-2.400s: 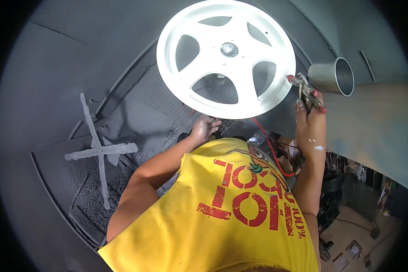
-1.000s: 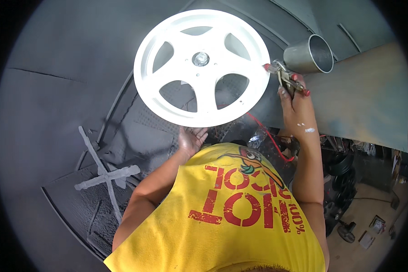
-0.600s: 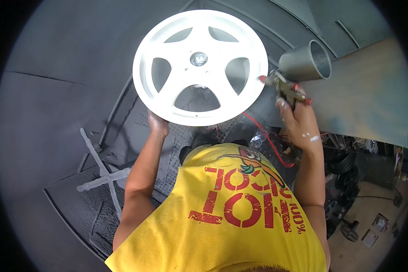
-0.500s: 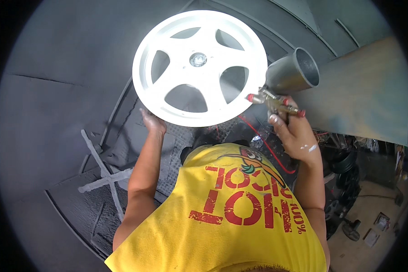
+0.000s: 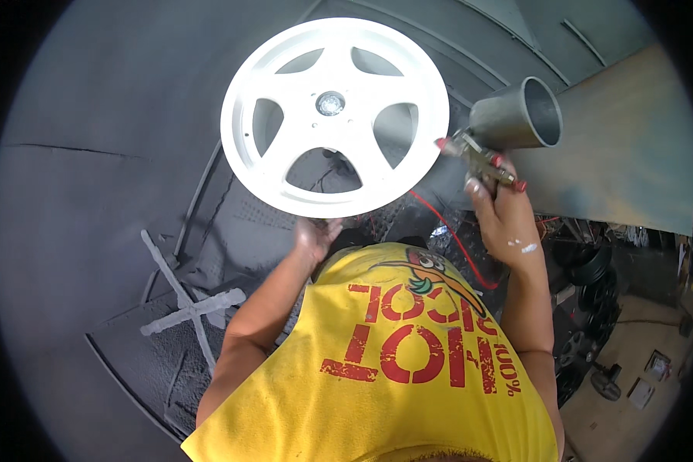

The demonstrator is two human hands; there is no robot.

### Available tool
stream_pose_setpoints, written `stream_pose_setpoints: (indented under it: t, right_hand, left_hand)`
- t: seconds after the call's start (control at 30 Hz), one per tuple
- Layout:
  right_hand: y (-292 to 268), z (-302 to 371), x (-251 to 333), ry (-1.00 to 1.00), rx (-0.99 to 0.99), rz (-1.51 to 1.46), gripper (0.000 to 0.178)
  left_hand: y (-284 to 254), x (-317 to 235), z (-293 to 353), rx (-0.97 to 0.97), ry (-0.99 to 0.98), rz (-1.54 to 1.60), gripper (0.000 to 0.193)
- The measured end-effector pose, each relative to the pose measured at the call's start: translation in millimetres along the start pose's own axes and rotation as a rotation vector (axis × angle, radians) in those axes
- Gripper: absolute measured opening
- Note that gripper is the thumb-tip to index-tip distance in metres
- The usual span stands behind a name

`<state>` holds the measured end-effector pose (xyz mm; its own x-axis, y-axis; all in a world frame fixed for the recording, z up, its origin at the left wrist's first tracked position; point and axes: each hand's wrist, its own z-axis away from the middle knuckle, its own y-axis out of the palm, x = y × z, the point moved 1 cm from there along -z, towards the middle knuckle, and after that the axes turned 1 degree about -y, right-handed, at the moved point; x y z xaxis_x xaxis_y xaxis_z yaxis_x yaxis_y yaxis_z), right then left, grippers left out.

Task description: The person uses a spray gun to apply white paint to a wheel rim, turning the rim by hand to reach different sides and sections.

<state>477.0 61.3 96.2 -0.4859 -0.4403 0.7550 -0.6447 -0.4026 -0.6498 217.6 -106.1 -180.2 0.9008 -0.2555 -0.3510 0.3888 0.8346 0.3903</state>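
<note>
A white five-spoke wheel rim (image 5: 273, 171), with a metallic-looking centre (image 5: 330, 104), faces me at the upper middle. My left hand (image 5: 314, 237) is under its lower edge, palm up and fingers apart; the fingertips are partly hidden or blurred, so I cannot tell whether they touch the rim. At the wheel's right side, my right hand (image 5: 508, 219) grips a spray gun (image 5: 481, 158) with red fittings. A grey metal cup (image 5: 504, 115) sits on the gun, its round end turned to the right. The gun's front end points left, close to the wheel's edge. White paint spots mark my right hand.
A red hose (image 5: 456, 248) curves below the wheel. On the left, a coated cross-shaped stand (image 5: 195, 309) is near the grey wall (image 5: 77, 231). A large pale panel (image 5: 624, 146) stands right. Dark wheels (image 5: 589, 273) and a fan (image 5: 606, 383) are at lower right.
My left hand has moved right along the wheel's lower edge. The wheel has turned slightly counter-clockwise. The spray gun and its cup have shifted a little to the right.
</note>
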Motion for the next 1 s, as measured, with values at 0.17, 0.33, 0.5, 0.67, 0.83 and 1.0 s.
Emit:
stream_pose_setpoints:
  t: [0.17,0.33,0.5,0.67,0.83,1.0]
  right_hand:
    - [1.1,12.2,0.4,0.001,0.111,-0.014,0.03]
    - [-9.9,-1.4,-15.1,0.073,-0.088,0.148,0.029]
    - [-13.6,0.7,-2.2,0.075,-0.111,0.031,0.029]
    - [0.5,14.8,19.7,0.011,0.188,-0.201,0.032]
    - [-7.3,-3.8,31.4,0.098,0.119,-0.02,0.034]
    - [-9.4,-39.0,41.0,-0.015,-0.01,0.085,0.028]
  left_hand:
    - [-50.2,-69.5,-24.9,0.014,0.161,-0.099,0.056]
    - [-57.9,-131.1,-18.9,-0.012,0.458,0.258,0.073]
    - [-65.7,-130.1,-30.1,-0.072,0.525,0.221,0.076]
    - [-17.3,-31.4,-7.0,0.06,0.255,0.05,0.067]
    - [-13.2,-21.5,-2.9,0.118,0.043,0.06,0.062]
    - [-40.4,-115.7,-33.8,-0.096,0.363,-0.118,0.059]
